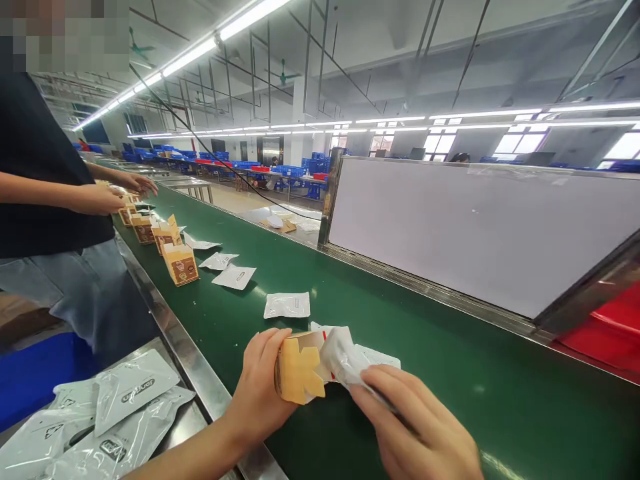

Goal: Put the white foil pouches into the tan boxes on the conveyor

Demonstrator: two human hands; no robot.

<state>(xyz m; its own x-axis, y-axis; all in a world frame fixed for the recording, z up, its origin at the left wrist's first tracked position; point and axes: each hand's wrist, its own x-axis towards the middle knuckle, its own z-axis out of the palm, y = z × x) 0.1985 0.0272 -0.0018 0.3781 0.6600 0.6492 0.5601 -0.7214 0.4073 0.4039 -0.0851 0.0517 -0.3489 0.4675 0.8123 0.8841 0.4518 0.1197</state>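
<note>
My left hand (260,390) is closed around a small tan cardboard box (299,370) with its end flaps open, held just above the green conveyor belt (400,347). My right hand (417,427) pinches a white plastic pouch (343,357) whose end sits in the box's open mouth. Another white pouch (287,305) lies flat on the belt just beyond the box.
Further up the belt lie more white pouches (233,276) and several tan boxes (181,264). A co-worker in a black top (45,173) stands at the left, hands over the belt. A pile of pouches (100,413) lies on the steel side table. A white panel (475,233) borders the belt's far side.
</note>
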